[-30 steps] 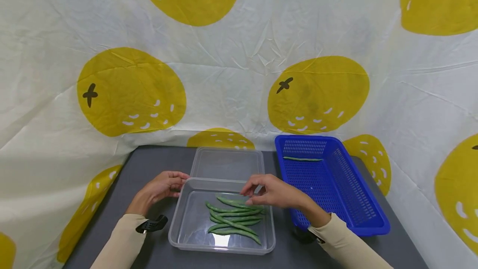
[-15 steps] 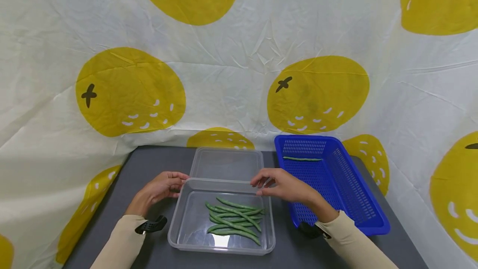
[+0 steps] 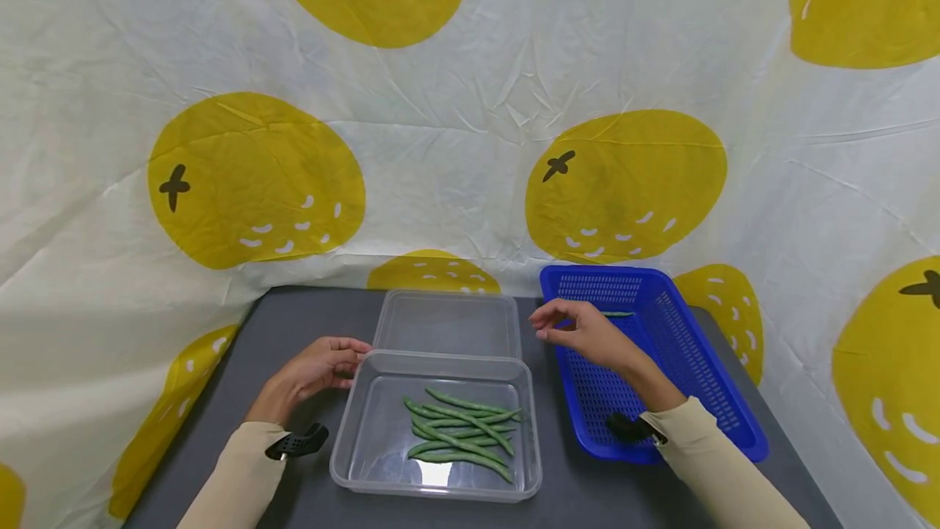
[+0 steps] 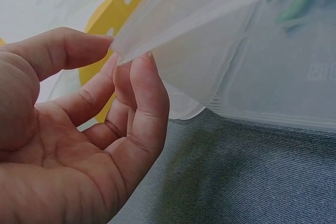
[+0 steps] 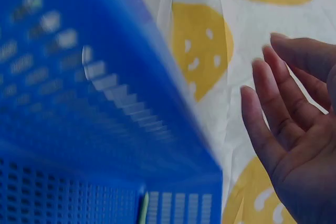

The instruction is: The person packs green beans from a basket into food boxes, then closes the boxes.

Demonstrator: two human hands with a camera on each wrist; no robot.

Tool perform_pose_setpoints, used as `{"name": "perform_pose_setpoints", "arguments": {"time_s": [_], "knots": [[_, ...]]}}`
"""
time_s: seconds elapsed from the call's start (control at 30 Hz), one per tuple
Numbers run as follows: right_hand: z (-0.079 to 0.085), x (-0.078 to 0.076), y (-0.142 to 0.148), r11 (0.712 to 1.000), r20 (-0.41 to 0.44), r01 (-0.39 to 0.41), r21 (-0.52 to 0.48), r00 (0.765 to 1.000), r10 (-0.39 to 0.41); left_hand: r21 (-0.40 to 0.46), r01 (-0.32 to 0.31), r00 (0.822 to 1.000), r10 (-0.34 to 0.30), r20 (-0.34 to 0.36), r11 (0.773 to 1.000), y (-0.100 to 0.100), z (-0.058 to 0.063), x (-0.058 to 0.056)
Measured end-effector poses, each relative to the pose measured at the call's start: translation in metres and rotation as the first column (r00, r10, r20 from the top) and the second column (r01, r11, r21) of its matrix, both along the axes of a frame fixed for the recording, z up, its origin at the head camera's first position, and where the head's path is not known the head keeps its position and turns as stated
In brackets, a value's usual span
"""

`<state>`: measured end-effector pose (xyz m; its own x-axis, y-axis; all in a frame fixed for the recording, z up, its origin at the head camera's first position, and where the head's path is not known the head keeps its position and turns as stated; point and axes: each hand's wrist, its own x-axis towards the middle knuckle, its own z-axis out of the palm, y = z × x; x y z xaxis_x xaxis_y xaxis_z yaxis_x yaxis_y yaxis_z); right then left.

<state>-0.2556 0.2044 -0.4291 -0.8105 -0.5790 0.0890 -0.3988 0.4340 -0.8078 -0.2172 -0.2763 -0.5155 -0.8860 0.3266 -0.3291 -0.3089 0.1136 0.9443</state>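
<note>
My left hand (image 3: 316, 370) holds the back left corner of a clear plastic container (image 3: 373, 451). In the left wrist view, the thumb and fingertips of the left hand (image 4: 100, 114) meet at its rim. Several green beans (image 3: 464, 456) lie in a loose crossed pile on the container's floor, toward the right. My right hand (image 3: 587, 335) hovers over the left side of a blue plastic basket (image 3: 690, 353), its fingers loosely bent with nothing between them. A single green bean (image 3: 619, 314) rests near the basket's back wall, partly hidden behind this hand.
A clear flat lid (image 3: 448, 321) lies directly behind the container on the dark grey table (image 3: 312, 313). A white cloth (image 3: 441, 186) printed with yellow fruit hangs behind and along the sides.
My right hand has let go of a green bean, which now lies on the pile, and has moved up and right to the basket. The left hand has stayed at the container's corner.
</note>
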Motion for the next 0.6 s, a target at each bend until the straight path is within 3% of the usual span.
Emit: {"name": "perform_pose_setpoints", "arguments": {"time_s": [0.27,0.47,0.6], "knots": [[-0.008,-0.029,0.030,0.991,-0.033,0.137,0.008,0.990,-0.137,-0.004,0.002,1.000,-0.002,0.008,1.000,-0.001,0.000,-0.002],[-0.017,-0.046,0.047,0.982,-0.099,0.179,0.066,0.980,-0.172,-0.006,0.000,1.000,0.000,0.022,1.000,-0.001,0.002,-0.004],[-0.025,-0.057,0.058,0.975,-0.087,0.198,0.103,0.978,-0.190,-0.003,0.005,1.000,-0.005,0.026,1.000,-0.002,0.003,-0.005]]}}
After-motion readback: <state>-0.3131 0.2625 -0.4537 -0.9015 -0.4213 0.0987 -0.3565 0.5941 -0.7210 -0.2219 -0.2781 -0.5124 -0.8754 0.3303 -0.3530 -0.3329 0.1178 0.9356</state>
